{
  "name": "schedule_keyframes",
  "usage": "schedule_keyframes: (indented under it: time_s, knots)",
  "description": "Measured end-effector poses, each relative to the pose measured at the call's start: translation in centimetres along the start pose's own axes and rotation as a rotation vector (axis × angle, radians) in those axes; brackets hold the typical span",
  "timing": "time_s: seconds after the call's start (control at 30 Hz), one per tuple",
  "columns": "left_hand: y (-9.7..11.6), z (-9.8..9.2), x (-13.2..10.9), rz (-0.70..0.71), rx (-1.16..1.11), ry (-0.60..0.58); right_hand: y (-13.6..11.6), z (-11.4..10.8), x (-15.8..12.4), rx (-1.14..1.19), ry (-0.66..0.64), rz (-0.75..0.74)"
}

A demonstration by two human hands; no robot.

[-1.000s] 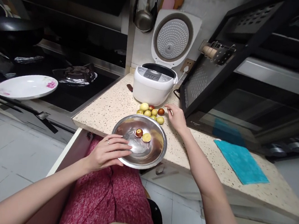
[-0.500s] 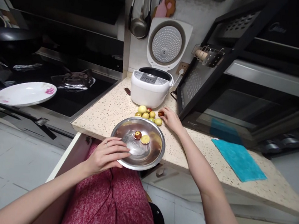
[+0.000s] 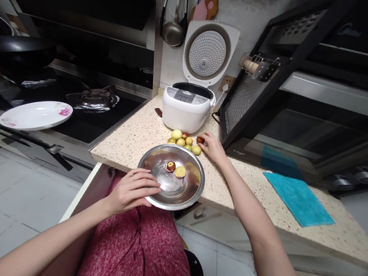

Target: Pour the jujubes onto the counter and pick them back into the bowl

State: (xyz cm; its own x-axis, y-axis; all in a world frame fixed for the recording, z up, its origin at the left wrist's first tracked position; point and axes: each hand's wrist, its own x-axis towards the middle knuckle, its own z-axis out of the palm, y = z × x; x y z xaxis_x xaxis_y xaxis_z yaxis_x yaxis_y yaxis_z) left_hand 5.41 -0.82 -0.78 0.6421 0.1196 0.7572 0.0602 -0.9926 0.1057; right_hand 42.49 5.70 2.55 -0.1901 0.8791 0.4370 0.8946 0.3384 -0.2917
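Note:
A shiny metal bowl sits at the counter's front edge, partly overhanging it. In it lie a reddish-brown jujube and a yellow one. My left hand holds the bowl's near left rim, fingers over the inside; the thumb is hidden. Behind the bowl, several yellow-green and reddish jujubes are gathered in a pile. At the pile's right side, my right hand has its fingertips closed on a dark reddish-brown jujube, which is close to the counter.
A white rice cooker with its lid raised stands behind the jujubes. To the right are a black oven and a teal cloth. On the left, a floral plate rests by the gas stove. An open drawer is below.
The view has shifted slightly. Both hands keep nearly the same places, the left at the bowl and the right at the reddish-brown jujube.

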Motion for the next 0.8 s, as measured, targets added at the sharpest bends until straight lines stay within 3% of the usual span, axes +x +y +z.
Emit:
schedule_keyframes:
  time_s: [0.13,0.27,0.37,0.53,0.8]
  knots:
    - [0.0,0.1,-0.1,-0.009,-0.008,-0.001,-2.0,-0.9,0.0,0.082,0.101,-0.115]
    - [0.1,0.1,0.1,0.006,-0.002,0.009,-5.4,-1.5,-0.4,0.267,0.105,-0.264]
    - [0.2,0.0,0.4,0.015,-0.004,0.015,-7.5,-1.7,-0.9,0.418,0.031,-0.35]
    - [0.2,0.0,0.5,0.008,-0.017,0.015,-8.8,-2.1,-1.4,0.547,-0.228,-0.396]
    - [0.3,0.0,0.5,0.006,-0.022,0.011,-10.0,-2.3,-2.0,0.627,-0.347,-0.443]
